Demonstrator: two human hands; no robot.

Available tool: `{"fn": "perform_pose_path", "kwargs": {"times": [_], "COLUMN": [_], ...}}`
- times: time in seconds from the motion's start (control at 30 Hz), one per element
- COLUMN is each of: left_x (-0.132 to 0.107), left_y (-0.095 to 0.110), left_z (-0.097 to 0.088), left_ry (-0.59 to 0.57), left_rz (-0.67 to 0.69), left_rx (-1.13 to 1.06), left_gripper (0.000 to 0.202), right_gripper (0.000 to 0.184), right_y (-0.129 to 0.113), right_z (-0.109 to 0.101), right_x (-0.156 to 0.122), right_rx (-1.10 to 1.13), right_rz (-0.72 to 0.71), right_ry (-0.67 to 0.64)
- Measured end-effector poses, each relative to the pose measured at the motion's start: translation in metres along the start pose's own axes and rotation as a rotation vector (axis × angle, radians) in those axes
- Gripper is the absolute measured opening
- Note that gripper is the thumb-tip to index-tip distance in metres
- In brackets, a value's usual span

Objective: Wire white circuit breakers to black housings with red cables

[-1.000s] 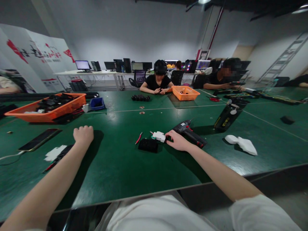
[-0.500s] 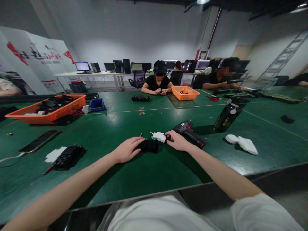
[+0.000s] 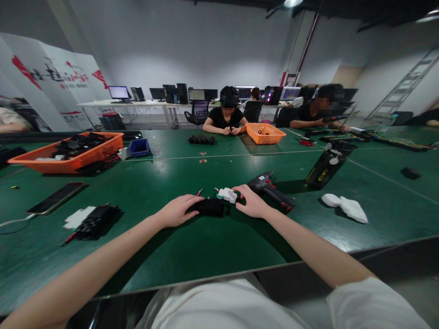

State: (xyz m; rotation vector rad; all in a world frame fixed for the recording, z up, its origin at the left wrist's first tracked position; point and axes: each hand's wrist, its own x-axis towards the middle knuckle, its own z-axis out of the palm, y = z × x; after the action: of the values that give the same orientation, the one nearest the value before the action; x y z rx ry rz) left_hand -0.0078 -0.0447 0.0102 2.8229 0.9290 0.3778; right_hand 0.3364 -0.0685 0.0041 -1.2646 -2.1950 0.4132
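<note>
My left hand [image 3: 177, 211] grips the left end of a black block-shaped part [image 3: 213, 208], thumb on the near side and fingers over the far side. A red wire end [image 3: 199, 192] sticks up behind it. Just to its right, my right hand [image 3: 253, 202] holds the right end of a white circuit-breaker-like part [image 3: 227, 195] between thumb and fingers. That white part has a green spot and a short metal-tipped lead at its left end. Beyond my right hand, a black and red cordless drill [image 3: 274, 192] lies on its side.
On the green table [image 3: 192, 256] are a phone [image 3: 56, 198], another black-and-white part [image 3: 94, 222], an orange basket [image 3: 85, 155] of black parts, a blue bin [image 3: 139, 148], a black canister [image 3: 325, 167] and a white object [image 3: 346, 206]. A co-worker [image 3: 226, 116] sits opposite beside another orange basket [image 3: 265, 134].
My left hand and the black part have shifted slightly left, widening the gap to the white part. My right fingers have moved slightly farther over the white part's end.
</note>
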Motion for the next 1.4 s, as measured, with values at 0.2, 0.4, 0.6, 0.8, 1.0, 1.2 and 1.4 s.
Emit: {"fn": "perform_pose_path", "kwargs": {"times": [0.2,0.4,0.6,0.8,1.0,1.2,1.4], "left_x": [0.000,-0.002,-0.003,-0.003,-0.002,0.000,-0.001], "left_y": [0.003,0.002,0.000,0.000,0.002,0.003,0.001], "left_z": [-0.003,-0.004,-0.006,-0.008,-0.011,-0.014,-0.013], "left_ry": [0.014,0.009,0.014,0.037,0.035,0.009,0.010], "left_rz": [-0.054,-0.089,-0.026,-0.048,-0.080,-0.086,-0.082], "left_rx": [-0.031,0.006,0.060,0.026,-0.023,-0.044,-0.050], "left_gripper": [0.044,0.047,0.051,0.044,0.043,0.044,0.044], "right_gripper": [0.066,0.056,0.055,0.066,0.070,0.070,0.034], "right_y": [0.000,0.001,-0.020,-0.048,-0.062,-0.064,-0.047], "right_z": [0.012,0.008,-0.005,-0.006,0.009,0.001,0.003], "right_x": [0.005,0.006,-0.001,-0.013,-0.010,-0.010,-0.006], "right_rx": [0.048,0.117,0.086,0.123,0.038,0.019,0.023], "right_rz": [0.131,0.108,-0.112,-0.199,-0.349,-0.281,-0.116], "right_ry": [0.046,0.042,0.086,-0.063,-0.362,-0.396,-0.127]}}
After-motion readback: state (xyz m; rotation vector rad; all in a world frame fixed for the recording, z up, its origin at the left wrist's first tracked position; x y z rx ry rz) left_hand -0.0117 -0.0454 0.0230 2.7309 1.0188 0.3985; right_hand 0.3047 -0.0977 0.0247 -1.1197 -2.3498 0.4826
